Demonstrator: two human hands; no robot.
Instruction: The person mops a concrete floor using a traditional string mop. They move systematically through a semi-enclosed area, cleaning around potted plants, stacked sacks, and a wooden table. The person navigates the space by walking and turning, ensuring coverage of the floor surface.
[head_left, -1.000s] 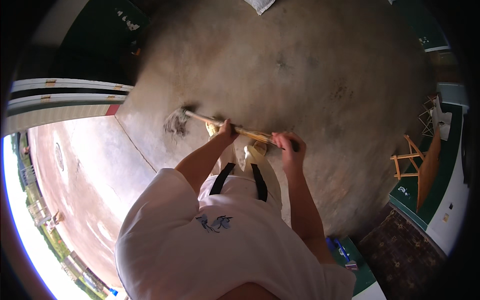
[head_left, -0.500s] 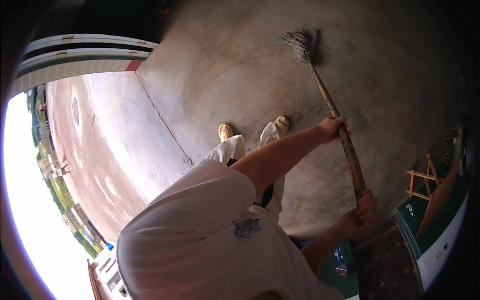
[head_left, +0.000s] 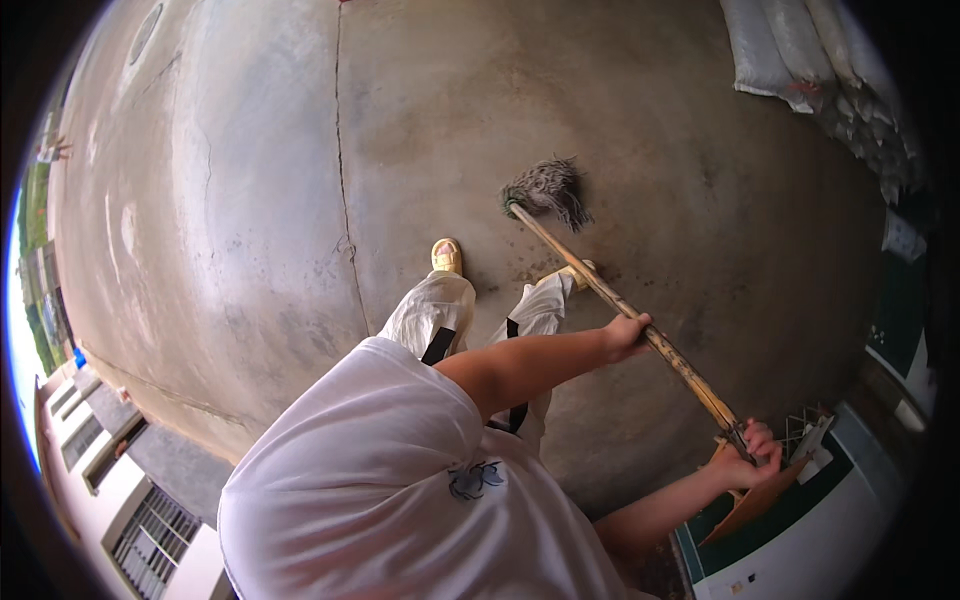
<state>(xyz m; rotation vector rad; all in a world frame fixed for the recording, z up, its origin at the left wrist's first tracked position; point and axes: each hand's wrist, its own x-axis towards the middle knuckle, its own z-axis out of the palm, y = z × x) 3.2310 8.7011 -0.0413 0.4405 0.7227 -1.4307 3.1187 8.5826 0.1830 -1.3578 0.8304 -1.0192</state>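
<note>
A string mop with a long wooden handle (head_left: 690,373) slants across the view. Its grey strand head (head_left: 548,190) lies on the concrete floor (head_left: 450,110), ahead of my feet, with the strands trailing to the right. Partway down the handle, my left hand (head_left: 627,337) is wrapped round the wood. My right hand (head_left: 750,455) grips the dark upper end at the lower right, its fingers curled and partly lifted. The handle passes just over my right slipper (head_left: 582,272); my left slipper (head_left: 446,257) is planted on the floor.
White sacks (head_left: 780,50) are piled at the upper right. Near my right hand, a brown board (head_left: 765,495) leans over a green and white surface. A long crack (head_left: 342,180) runs through the floor. A building with a barred window (head_left: 160,540) stands at lower left.
The mop head has come closer to my feet and swung leftward, its strands now pointing right. Both hands keep hold of the handle. My view has turned, bringing the sacks in.
</note>
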